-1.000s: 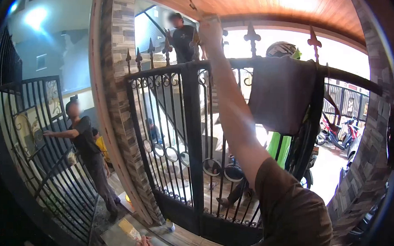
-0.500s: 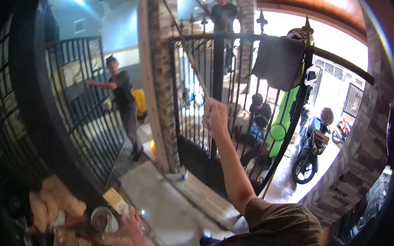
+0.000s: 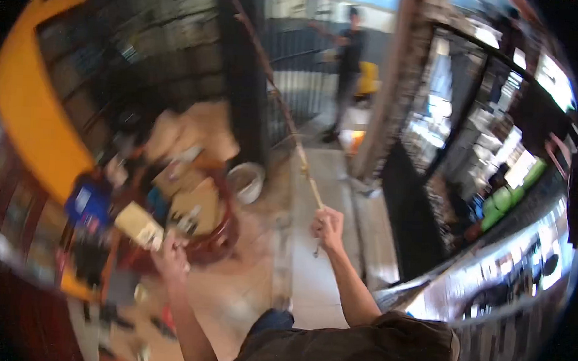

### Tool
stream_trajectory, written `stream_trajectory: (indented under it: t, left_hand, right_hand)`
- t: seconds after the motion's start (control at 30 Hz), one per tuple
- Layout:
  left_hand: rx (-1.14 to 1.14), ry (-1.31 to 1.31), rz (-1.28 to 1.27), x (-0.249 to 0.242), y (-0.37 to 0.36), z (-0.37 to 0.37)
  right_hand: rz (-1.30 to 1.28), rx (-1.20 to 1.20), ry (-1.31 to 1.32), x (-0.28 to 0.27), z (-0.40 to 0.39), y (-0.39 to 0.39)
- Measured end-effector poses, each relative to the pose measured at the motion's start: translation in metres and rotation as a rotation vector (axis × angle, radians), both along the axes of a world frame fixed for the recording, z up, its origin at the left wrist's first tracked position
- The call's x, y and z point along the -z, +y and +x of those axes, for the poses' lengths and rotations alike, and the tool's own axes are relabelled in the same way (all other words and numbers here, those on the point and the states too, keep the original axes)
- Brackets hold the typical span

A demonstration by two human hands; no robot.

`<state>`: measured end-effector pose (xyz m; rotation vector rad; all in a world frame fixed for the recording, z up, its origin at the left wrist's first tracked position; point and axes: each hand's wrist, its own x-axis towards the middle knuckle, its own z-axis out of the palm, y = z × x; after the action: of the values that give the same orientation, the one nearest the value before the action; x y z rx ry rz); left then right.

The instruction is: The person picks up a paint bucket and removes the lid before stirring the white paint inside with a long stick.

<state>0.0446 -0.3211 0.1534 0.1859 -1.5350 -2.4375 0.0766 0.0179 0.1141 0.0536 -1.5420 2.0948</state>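
My right hand (image 3: 327, 228) is closed around the lower end of a long thin pole (image 3: 286, 118), which looks like bamboo or a stick. The pole slants up and to the left, and its upper end runs out of view. At the lower left, my left hand (image 3: 171, 259) grips a flat, pale yellow rectangular thing (image 3: 136, 223) by its near end. Blur keeps me from telling its exact kind. Beneath and beyond that hand stands a dark red round table (image 3: 223, 242) with cardboard-like pieces on it.
A white bucket (image 3: 246, 183) stands on the floor beside the table. A person (image 3: 350, 69) in dark clothes stands beyond the black gate (image 3: 297, 83). A stone-clad pillar (image 3: 399, 75) and a dark gate panel (image 3: 415, 213) rise to the right. An orange-yellow curved band (image 3: 28, 101) is at far left.
My view has swung left and down, bringing the table into sight. My right hand is lower, still on the pole. My left hand still holds the pale yellow thing.
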Motion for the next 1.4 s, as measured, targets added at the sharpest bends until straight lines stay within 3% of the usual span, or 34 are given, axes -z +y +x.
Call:
stream_trajectory:
  t: [0.1, 0.2, 0.23, 0.27, 0.47, 0.53, 0.6, 0.7, 0.73, 0.8, 0.87, 0.97, 1.07, 1.2, 1.23, 1.33, 1.4]
  left_hand:
    - [-0.146, -0.093, 0.029, 0.024, -0.073, 0.042]
    - [-0.226, -0.134, 0.093, 0.035, -0.147, 0.097]
    - [-0.279, -0.045, -0.072, 0.038, -0.170, 0.110]
    - [-0.287, -0.121, -0.140, 0.041, -0.191, 0.128]
    - [-0.437, -0.378, -0.076, 0.112, -0.316, 0.213]
    - [-0.594, -0.429, -0.118, 0.134, -0.355, 0.237]
    - [-0.556, -0.575, -0.151, 0.158, -0.400, 0.260]
    - [-0.512, -0.723, -0.451, 0.219, -0.473, 0.281]
    - [-0.498, -0.728, -0.450, 0.243, -0.497, 0.279]
    - [-0.420, -0.526, -1.061, 0.284, -0.540, 0.268]
    - [-0.341, -0.546, -1.049, 0.315, -0.578, 0.246]
    - [0.031, -0.670, -1.356, 0.338, -0.627, 0.191]
    - [0.186, -0.700, -1.304, 0.343, -0.660, 0.136]
    - [0.099, -0.807, -1.338, 0.413, -0.705, 0.085]
    - [0.192, -0.845, -1.300, 0.416, -0.713, 0.069]
    - [0.154, -0.595, -1.199, 0.485, -0.742, 0.025]
    - [0.178, -0.530, -1.226, 0.529, -0.756, -0.008]
  right_hand:
    - [-0.035, -0.151, -0.023, 0.043, 0.016, -0.066]
    - [-0.150, -0.323, -0.095, 0.042, 0.037, -0.148]
    - [-0.133, -0.398, -0.137, 0.042, 0.042, -0.174]
    - [-0.128, -0.432, -0.153, 0.045, 0.045, -0.196]
    - [-0.068, -0.532, -0.224, 0.054, 0.041, -0.324]
    - [-0.057, -0.540, -0.248, 0.061, 0.041, -0.369]
    - [-0.102, -0.569, -0.271, 0.064, 0.041, -0.407]
    - [-0.076, -0.557, -0.342, 0.073, 0.043, -0.459]
    - [-0.073, -0.546, -0.350, 0.074, 0.042, -0.476]
    - [-0.061, -0.515, -0.341, 0.073, 0.038, -0.504]
    - [-0.064, -0.492, -0.347, 0.074, 0.037, -0.525]
    - [-0.005, -0.458, -0.280, 0.081, 0.035, -0.547]
    - [-0.006, -0.366, -0.306, 0.091, 0.020, -0.558]
    - [0.013, -0.110, -0.307, 0.114, -0.010, -0.566]
    - [0.058, -0.091, -0.252, 0.120, -0.014, -0.567]
    - [0.098, -0.094, -0.214, 0.155, -0.038, -0.551]
    - [-0.040, 0.078, -0.200, 0.194, -0.041, -0.535]
